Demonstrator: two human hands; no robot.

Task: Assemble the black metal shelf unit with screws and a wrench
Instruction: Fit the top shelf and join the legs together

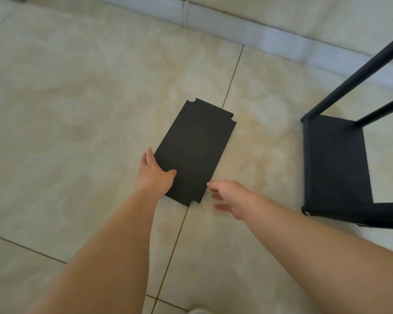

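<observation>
On the tiled floor (77,109), a flat black shelf panel (195,146) with notched corners is laid across a grout line, roughly centre of view. Its near left edge is touched by the left hand (154,173): thumb rested on top of the panel, fingers laid straight along the side, so the hand is open against it, not yet clamped. The right hand (229,196) is held just beside the panel's near right corner, fingers spread and relaxed, nothing gripped; contact with the panel cannot be confirmed. To the right, well apart from the panel, the partly built black shelf frame (336,164) is stood, with one fitted shelf low down and thin posts (359,73) running upward. No screws or wrench are seen. The step in hand is judged to be picking up this loose panel for fitting into the frame. Next, both long edges would need to be gripped, the panel lifted level, and its corner notches lined up with the posts.
</observation>
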